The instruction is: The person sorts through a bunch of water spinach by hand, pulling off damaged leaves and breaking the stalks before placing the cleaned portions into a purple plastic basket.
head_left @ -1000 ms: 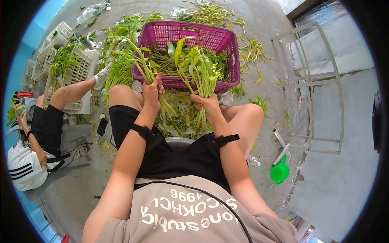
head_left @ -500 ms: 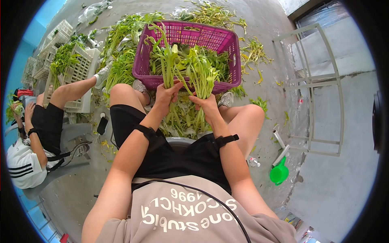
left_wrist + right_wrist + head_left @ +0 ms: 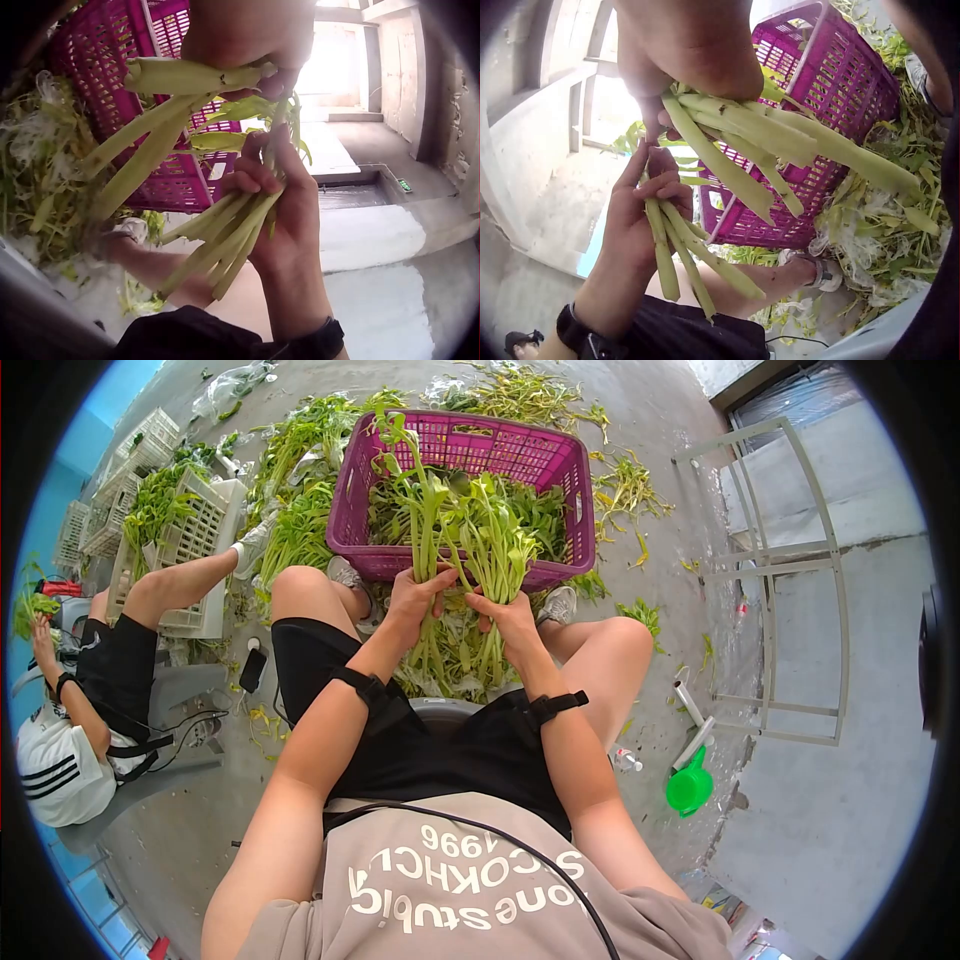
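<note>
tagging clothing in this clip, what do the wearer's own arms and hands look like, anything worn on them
The left hand and right hand wear no gloves. A black strap with a dark, boxy fitting circles the left wrist, and a matching black strap circles the right. Short taupe fabric sleeves cover the upper arms.

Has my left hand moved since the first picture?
Yes, your left hand has moved rightward along the near side of the purple crate, closer to your right hand.
</note>
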`<action>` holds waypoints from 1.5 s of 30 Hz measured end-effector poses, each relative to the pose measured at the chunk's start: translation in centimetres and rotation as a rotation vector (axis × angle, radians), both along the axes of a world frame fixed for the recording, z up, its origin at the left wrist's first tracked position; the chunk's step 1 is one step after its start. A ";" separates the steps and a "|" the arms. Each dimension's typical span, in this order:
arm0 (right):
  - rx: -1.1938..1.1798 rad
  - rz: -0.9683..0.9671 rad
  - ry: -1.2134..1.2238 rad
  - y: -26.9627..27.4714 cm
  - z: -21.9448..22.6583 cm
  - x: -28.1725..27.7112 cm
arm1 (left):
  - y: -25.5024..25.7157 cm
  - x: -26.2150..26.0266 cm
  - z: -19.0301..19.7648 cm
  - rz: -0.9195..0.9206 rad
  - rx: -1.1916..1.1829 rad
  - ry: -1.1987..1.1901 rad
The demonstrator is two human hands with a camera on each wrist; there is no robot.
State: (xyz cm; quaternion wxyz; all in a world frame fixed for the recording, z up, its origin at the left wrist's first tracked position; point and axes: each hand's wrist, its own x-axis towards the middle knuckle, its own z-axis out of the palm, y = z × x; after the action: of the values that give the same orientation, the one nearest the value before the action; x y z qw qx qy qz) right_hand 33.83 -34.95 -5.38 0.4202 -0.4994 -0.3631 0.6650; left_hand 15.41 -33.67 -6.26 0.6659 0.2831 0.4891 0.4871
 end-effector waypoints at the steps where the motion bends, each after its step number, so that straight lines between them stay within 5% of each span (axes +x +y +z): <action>1: 0.004 -0.003 0.002 0.0 -0.1 0.0 | 0.0 0.0 -0.1 0.000 0.000 0.000; 25: -0.053 0.041 0.053 0.2 0.7 -1.4 | -0.1 0.6 -0.6 0.289 -0.018 -0.065; 33: -0.086 0.028 0.086 -0.3 0.8 -1.4 | -0.1 0.3 -1.2 0.361 -0.064 -0.304; 36: -0.110 0.016 0.119 -1.3 1.0 -0.5 | 2.2 -3.7 -1.6 0.401 0.058 -0.461; 45: -0.054 -0.164 0.242 0.0 1.3 1.5 | -0.5 -1.1 0.1 0.120 -0.172 0.003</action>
State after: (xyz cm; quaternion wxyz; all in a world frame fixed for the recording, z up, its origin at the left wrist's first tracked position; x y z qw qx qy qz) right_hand 35.36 -34.98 -4.09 0.5004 -0.4546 -0.2496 0.6933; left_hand 14.29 -34.16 -6.20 0.6565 0.1956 0.5464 0.4819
